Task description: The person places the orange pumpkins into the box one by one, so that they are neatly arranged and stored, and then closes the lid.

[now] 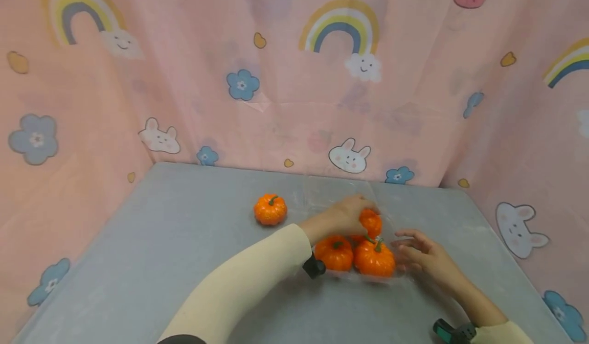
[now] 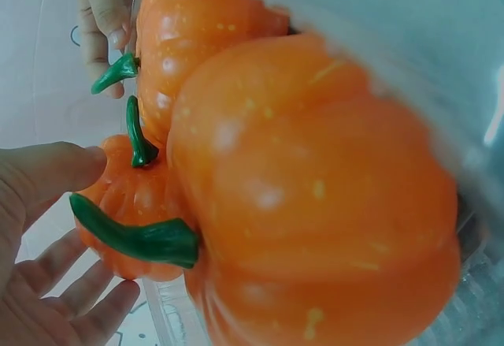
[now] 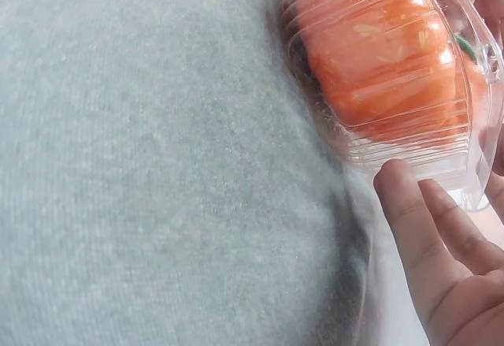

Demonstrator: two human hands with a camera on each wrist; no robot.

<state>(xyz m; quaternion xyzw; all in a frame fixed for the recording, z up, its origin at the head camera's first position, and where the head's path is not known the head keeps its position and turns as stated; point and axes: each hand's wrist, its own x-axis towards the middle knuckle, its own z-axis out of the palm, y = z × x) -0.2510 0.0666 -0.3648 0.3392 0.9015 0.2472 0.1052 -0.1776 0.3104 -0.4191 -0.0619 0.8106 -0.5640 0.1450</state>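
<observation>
Two larger orange pumpkins (image 1: 334,253) (image 1: 375,258) with green stems sit side by side in a clear plastic clamshell container (image 3: 378,150). My left hand (image 1: 347,216) reaches over the container and holds a smaller pumpkin (image 1: 370,222) behind them. In the left wrist view, the thumb is at one side of this small pumpkin (image 2: 130,192) and the fingers at the other. At the container's right side is my right hand (image 1: 428,257), its fingers extended and a fingertip right at the ribbed plastic wall.
Another small pumpkin (image 1: 270,209) stands on the grey table (image 1: 184,242), left of the container. The container's transparent lid (image 1: 338,188) stands up at the back. A pink patterned curtain (image 1: 276,129) hangs behind the table and along both sides.
</observation>
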